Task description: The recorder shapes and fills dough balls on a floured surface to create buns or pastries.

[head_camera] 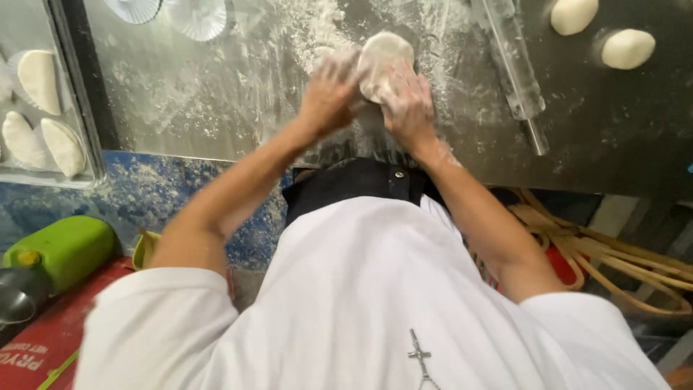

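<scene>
Floury steel counter [216, 108]: both hands, left [328, 90] and right [408, 105], pinch one flat dough round [382, 61] just above it. Three folded pieces [40, 108] lie finished on the left tray; two dough balls [628, 48] wait beside the rolling pin [516, 68].

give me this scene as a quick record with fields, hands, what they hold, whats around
left hand: left hand, floured, gripping the left edge of the dough disc
right hand: right hand, floured, gripping the disc's right side
held item: flattened dough disc, between both hands above the table
surface: floured metal table
right of hands: clear rolling pin, two dough balls
far left: tray of folded dough pieces
top left: pleated moulds
lower left: green jug
</scene>
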